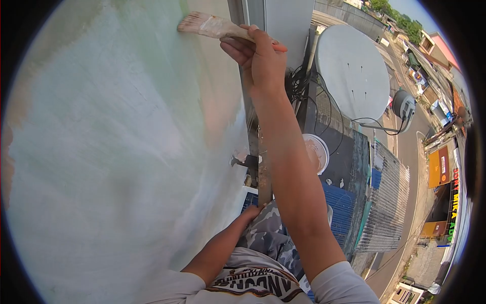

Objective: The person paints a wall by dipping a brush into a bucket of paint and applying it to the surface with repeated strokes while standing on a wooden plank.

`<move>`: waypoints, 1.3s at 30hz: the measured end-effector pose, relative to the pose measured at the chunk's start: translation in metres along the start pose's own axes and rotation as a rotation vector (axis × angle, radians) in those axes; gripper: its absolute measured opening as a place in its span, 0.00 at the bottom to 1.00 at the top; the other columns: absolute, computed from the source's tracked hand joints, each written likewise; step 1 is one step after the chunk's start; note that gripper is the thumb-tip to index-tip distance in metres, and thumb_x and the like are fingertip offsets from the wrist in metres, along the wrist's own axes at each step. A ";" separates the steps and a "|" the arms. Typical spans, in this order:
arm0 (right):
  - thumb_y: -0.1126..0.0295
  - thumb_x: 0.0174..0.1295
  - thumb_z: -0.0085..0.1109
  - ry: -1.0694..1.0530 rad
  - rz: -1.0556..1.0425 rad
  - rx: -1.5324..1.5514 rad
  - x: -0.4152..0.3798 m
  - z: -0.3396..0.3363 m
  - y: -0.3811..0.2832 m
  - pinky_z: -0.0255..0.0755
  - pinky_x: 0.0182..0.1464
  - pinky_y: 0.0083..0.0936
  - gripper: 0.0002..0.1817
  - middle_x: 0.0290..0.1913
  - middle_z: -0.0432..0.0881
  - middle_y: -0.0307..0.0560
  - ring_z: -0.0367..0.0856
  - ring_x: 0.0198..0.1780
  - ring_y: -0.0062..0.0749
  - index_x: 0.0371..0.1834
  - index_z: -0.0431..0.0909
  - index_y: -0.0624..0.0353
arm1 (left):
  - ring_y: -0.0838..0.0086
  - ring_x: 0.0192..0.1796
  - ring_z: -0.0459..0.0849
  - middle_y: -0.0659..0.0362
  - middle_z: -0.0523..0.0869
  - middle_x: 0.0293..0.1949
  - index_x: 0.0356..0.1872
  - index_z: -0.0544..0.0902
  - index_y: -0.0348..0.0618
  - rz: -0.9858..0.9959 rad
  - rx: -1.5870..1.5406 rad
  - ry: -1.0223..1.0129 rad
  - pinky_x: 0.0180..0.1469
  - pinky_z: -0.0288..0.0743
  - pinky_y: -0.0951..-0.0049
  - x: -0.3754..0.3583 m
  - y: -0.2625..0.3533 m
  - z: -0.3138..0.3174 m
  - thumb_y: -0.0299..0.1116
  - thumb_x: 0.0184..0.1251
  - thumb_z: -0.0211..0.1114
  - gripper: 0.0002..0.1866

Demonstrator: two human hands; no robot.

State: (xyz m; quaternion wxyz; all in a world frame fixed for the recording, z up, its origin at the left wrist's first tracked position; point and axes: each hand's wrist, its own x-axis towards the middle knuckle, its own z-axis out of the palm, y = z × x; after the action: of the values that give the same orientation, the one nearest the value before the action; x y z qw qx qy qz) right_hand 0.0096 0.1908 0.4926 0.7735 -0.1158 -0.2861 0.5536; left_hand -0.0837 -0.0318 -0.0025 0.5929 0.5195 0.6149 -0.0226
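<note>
My right hand is raised at the top, thumb and fingers closed around the handle of a flat paintbrush. Its pale, paint-caked bristles point left and overlap the wall, which is streaked in whitish and light green. The handle's orange end sticks out behind the thumb. Low down, my left hand is beside my camouflage-clad leg, close to the wall's lower edge; its fingers are hidden. A white bucket with pinkish-cream paint inside is partly covered by my right forearm.
A large satellite dish with its receiver arm stands to the right, near a tangle of black cables. Below lie a blue corrugated sheet and a grey corrugated roof. Far down runs a street lined with shops.
</note>
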 end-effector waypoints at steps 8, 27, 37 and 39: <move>0.70 0.67 0.56 0.411 0.394 -0.284 -0.137 -0.208 0.125 0.89 0.42 0.33 0.13 0.41 0.84 0.57 0.89 0.38 0.40 0.45 0.79 0.73 | 0.45 0.53 0.86 0.35 0.86 0.49 0.49 0.84 0.27 -0.020 -0.024 -0.043 0.54 0.77 0.55 0.009 -0.010 0.004 0.72 0.64 0.53 0.46; 0.73 0.63 0.53 -0.111 -0.085 0.049 0.070 0.100 -0.045 0.89 0.44 0.32 0.15 0.42 0.83 0.64 0.88 0.40 0.46 0.44 0.75 0.78 | 0.44 0.62 0.80 0.33 0.82 0.56 0.55 0.82 0.29 -0.035 0.043 -0.054 0.60 0.73 0.55 0.008 -0.006 0.003 0.78 0.60 0.50 0.52; 0.72 0.63 0.56 0.167 0.355 -0.568 -0.039 -0.092 0.047 0.88 0.35 0.28 0.11 0.33 0.85 0.55 0.89 0.32 0.37 0.38 0.82 0.72 | 0.47 0.63 0.80 0.37 0.83 0.57 0.55 0.83 0.31 -0.045 -0.017 -0.114 0.63 0.71 0.58 -0.006 0.004 -0.004 0.79 0.60 0.50 0.51; 0.72 0.61 0.58 0.092 0.165 -0.695 -0.002 -0.019 0.014 0.87 0.32 0.25 0.11 0.30 0.85 0.54 0.88 0.29 0.35 0.33 0.82 0.73 | 0.47 0.63 0.80 0.37 0.83 0.57 0.56 0.83 0.31 -0.053 0.035 -0.034 0.63 0.72 0.58 -0.003 0.001 0.000 0.79 0.60 0.51 0.51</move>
State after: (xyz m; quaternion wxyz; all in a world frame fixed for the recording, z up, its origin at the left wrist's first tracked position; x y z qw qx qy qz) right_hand 0.0084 0.1969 0.4698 0.6528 -0.4192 -0.4118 0.4781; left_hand -0.0837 -0.0336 0.0003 0.5935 0.5126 0.6178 -0.0580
